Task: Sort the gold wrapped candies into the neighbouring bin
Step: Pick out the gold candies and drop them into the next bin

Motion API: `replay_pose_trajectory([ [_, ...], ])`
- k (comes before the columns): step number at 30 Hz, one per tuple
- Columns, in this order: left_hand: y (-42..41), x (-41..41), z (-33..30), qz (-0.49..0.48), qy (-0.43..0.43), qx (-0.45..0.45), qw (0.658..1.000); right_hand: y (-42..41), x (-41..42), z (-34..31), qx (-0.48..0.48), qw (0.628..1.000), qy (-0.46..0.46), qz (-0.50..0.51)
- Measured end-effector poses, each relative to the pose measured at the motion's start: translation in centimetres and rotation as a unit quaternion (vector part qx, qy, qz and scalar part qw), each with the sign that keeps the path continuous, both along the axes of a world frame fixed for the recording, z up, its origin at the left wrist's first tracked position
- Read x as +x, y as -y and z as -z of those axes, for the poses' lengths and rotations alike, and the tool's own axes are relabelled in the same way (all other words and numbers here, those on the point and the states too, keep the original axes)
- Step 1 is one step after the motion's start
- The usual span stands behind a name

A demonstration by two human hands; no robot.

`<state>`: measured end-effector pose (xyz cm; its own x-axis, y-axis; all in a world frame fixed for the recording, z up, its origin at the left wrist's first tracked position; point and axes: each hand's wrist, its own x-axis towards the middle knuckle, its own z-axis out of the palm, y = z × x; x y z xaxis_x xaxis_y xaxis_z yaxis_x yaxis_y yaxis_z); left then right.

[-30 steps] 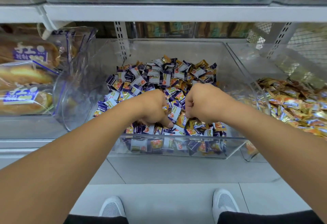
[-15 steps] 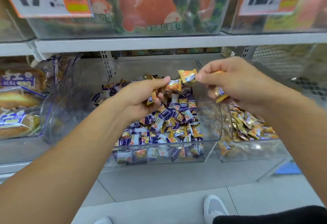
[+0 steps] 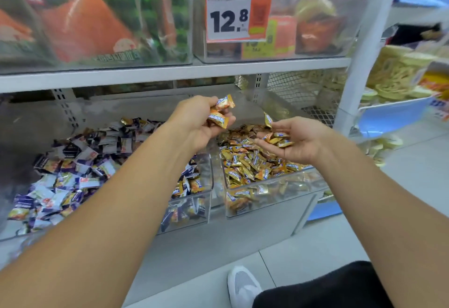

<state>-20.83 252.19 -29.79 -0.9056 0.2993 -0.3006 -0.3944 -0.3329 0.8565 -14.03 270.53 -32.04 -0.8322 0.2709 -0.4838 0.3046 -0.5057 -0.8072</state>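
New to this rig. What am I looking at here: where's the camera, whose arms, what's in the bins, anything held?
No robot here: a person wears one wide-angle camera on the head, looking down at their own bare arms. The left hand grips a few gold wrapped candies. The right hand, palm up and fingers relaxed, carries more over the right bin, which is full of gold candies. The left bin holds mostly purple and white candies. A price tag reads 12.8.
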Motion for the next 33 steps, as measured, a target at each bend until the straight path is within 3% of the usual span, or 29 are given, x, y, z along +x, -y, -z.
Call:
replay_pose_trajectory([
  [9,-4.5,-0.1,1.4,0.111,0.007,-0.082,0.990,-3.1,-0.5,1.0,0.031,0.999,-0.004,-0.022],
  [17,-5.2,0.1,2.1,0.106,-0.033,-0.142,0.984,-4.2,-0.3,0.7,0.027,0.998,-0.010,-0.049],
  [21,-5.6,0.8,2.6,0.068,-0.152,-0.226,0.960,-4.2,-0.1,0.5,0.059,0.997,-0.006,-0.055],
  [25,-4.8,2.1,1.0,0.059,-0.348,-0.262,0.898,-3.8,-0.1,0.1,0.163,0.985,0.005,-0.062],
  [28,-2.0,2.1,0.1,0.039,-0.423,-0.263,0.866,-3.0,-0.2,0.5,0.347,0.936,0.033,-0.058],
  [31,3.2,1.5,1.0,0.051,-0.460,-0.362,0.809,-1.8,0.0,0.3,0.563,0.824,-0.005,-0.068],
  [33,7.8,1.1,1.2,0.086,-0.415,-0.449,0.786,0.7,0.1,-0.8,0.629,0.768,-0.093,-0.076],
])
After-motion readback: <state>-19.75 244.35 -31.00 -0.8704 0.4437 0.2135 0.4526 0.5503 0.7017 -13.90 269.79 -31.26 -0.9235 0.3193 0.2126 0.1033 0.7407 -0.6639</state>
